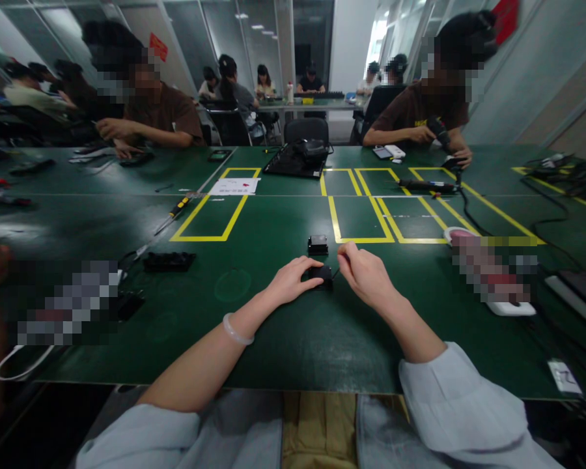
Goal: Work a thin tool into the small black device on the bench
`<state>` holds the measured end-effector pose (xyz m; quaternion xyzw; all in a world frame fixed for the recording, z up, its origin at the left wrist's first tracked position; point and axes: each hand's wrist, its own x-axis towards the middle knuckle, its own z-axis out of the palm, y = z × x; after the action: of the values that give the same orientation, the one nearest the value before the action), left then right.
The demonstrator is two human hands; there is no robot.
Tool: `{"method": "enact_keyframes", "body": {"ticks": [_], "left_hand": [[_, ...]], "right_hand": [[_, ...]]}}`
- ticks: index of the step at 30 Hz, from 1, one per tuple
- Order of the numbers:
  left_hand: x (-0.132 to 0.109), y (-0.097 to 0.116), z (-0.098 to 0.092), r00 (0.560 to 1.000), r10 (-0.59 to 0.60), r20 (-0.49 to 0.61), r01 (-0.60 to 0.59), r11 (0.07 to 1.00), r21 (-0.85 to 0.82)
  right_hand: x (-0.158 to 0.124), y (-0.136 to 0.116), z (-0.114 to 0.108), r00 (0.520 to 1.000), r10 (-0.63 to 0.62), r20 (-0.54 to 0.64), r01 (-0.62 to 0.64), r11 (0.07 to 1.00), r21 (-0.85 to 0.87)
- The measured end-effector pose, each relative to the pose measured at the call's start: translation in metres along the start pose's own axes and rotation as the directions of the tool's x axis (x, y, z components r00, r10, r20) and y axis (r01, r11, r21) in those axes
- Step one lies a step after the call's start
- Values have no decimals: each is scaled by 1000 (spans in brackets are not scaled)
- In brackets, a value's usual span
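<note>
On the green table (273, 352), a small black block-shaped part (321, 276) lies in front of me. My left hand (295, 279) grips it from the left between thumb and fingers. My right hand (364, 270) is closed in a pinch at the part's right side. A thin dark piece (336, 274) shows below its fingertips, too small to name. Just beyond my fingers stands a second black part (318, 245) with a greyish top, touched by neither hand.
A black strip-like part (169, 261) lies to the left. A yellow-black screwdriver (180, 207), a paper sheet (234, 187) and yellow tape outlines lie farther off. At right are a white-rimmed object (510, 308) and cables. Two people work across the table; one holds a dark tool (438, 131).
</note>
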<state>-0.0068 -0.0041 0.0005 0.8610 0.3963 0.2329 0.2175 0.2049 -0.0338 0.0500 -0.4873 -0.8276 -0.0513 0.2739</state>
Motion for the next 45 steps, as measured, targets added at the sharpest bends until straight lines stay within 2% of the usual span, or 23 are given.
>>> {"method": "enact_keyframes", "body": {"ticks": [5, 14, 28, 36, 45], "left_hand": [[1, -1, 1, 1000, 14, -7, -14, 1000, 5], [0, -1, 1, 1000, 8, 2, -8, 1000, -2], [1, 0, 0, 1000, 11, -3, -11, 1000, -3], [1, -1, 1, 1000, 14, -11, -14, 1000, -3], [0, -1, 1, 1000, 1, -7, -1, 1000, -4]], "right_hand": [[-3, 2, 4, 994, -40, -106, 41, 999, 10], [-5, 6, 11, 965, -33, -259, 27, 999, -25], [-4, 9, 9, 987, 2, -158, -4, 1000, -12], [-4, 2, 3, 985, -45, -167, 40, 999, -34], [-2, 1, 5, 981, -45, -190, 33, 997, -63]]}}
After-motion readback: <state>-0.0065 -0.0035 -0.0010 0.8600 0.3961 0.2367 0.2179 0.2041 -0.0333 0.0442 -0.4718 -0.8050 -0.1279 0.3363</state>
